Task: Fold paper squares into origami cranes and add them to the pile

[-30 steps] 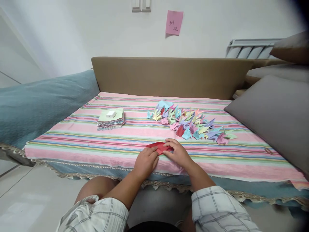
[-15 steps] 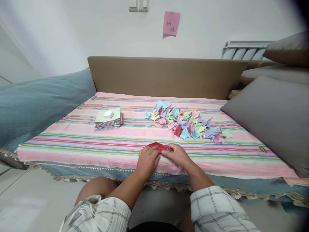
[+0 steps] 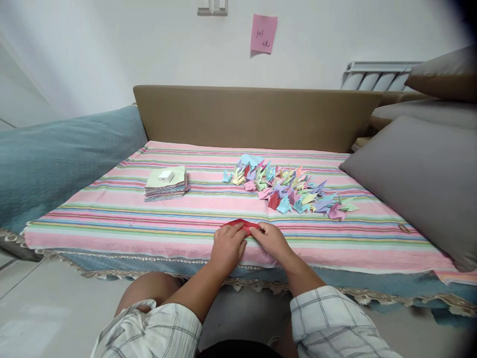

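A folded piece of red origami paper [image 3: 242, 222] lies on the striped cloth [image 3: 208, 214] near the front edge, partly covered by my fingers. From the left, my left hand [image 3: 228, 242] presses it down with the fingers closed over its lower side. My right hand [image 3: 271, 239] pinches the paper near its right corner, thumb and fingertips together. Beyond the hands a cluster of folded paper cranes [image 3: 285, 190] in several colours spreads to the right. A stack of square paper sheets [image 3: 166, 189] sits at the left, with a small white block [image 3: 166, 175] on top.
A grey cushion [image 3: 417, 174] leans at the right. Near it lies a small brownish loop-shaped object [image 3: 404, 227], too small to name. A brown backrest [image 3: 257, 117] closes off the rear, and a blue-covered armrest [image 3: 70, 154] borders the left. A pink note [image 3: 264, 34] hangs on the wall.
My right hand's fingers have shifted slightly left and curled in closer on the red paper. My left hand stays on it. The whole view has moved a little.
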{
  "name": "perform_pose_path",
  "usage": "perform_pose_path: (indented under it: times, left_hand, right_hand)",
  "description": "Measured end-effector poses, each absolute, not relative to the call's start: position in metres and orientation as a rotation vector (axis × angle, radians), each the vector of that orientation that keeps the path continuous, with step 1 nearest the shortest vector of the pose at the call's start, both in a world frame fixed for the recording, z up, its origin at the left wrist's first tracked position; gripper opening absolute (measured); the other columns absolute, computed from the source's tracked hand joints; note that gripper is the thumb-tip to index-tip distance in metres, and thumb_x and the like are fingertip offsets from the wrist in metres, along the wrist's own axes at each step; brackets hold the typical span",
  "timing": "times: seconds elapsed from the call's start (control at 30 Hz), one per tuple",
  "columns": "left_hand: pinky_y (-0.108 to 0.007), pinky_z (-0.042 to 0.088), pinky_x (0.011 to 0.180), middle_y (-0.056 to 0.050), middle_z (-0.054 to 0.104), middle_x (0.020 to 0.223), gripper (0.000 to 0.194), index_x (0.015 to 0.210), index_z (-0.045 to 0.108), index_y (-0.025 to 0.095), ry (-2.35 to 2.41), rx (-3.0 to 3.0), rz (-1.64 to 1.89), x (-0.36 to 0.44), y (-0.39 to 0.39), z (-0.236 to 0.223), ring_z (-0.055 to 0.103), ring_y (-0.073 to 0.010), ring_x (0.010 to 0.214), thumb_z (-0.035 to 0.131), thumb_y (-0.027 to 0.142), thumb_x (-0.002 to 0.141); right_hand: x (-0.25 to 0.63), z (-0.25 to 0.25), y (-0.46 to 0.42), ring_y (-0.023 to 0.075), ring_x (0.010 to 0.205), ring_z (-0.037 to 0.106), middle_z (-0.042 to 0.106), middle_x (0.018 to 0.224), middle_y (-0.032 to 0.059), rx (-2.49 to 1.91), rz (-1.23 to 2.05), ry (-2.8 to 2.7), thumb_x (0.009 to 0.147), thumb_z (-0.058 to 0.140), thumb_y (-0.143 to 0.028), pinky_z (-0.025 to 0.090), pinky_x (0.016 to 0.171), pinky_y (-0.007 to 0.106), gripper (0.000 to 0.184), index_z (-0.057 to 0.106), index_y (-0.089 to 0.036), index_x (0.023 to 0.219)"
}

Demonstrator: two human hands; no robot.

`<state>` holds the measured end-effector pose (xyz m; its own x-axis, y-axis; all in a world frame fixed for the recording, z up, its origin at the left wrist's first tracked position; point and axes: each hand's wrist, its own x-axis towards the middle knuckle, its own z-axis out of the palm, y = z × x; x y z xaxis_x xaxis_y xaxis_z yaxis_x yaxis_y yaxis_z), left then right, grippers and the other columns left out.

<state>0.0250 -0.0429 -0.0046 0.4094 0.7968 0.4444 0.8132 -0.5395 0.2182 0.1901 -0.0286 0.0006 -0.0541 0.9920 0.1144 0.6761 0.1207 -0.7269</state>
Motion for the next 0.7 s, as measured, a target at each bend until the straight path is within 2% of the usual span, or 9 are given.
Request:
perform_pose_path:
  times: [0.3, 0.57, 0.7]
  left_hand:
    - [-0.040, 0.041, 0.084, -0.004, 0.063, 0.115, 0.024, 0.102, 0.064, 0.025, -1.461, -2.633, -0.861, 0.0258, -0.0423, -0.0016, 0.053, -0.0224, 0.095, 0.058, 0.022, 0.079]
    - [-0.037, 0.043, 0.080, -0.005, 0.066, 0.108, 0.023, 0.103, 0.066, 0.028, -1.401, -2.588, -0.952, 0.0272, -0.0402, -0.0040, 0.055, -0.0199, 0.088, 0.051, 0.029, 0.085]
    - [-0.037, 0.043, 0.082, -0.003, 0.064, 0.112, 0.023, 0.104, 0.065, 0.029, -1.420, -2.593, -0.884, 0.0262, -0.0416, -0.0029, 0.056, -0.0207, 0.092, 0.050, 0.030, 0.086]
  right_hand:
    - [0.1917, 0.0008, -0.0272, 0.0123, 0.054, 0.044, 0.050, 0.055, -0.0031, -1.574, 0.727, -1.772, 0.079, 0.046, -0.043, 0.028, 0.052, 0.023, 0.031, 0.055, -0.018, 0.063]
    - [0.1948, -0.0010, -0.0248, 0.0156, 0.065, 0.053, 0.062, 0.068, 0.0012, -1.497, 0.849, -1.766, 0.080, 0.046, -0.039, 0.035, 0.060, 0.024, 0.028, 0.062, -0.017, 0.073]
    - [0.1939, 0.0020, -0.0266, 0.0164, 0.068, 0.055, 0.065, 0.072, 0.0022, -1.480, 0.860, -1.762, 0.080, 0.047, -0.036, 0.036, 0.061, 0.024, 0.026, 0.063, -0.017, 0.076]
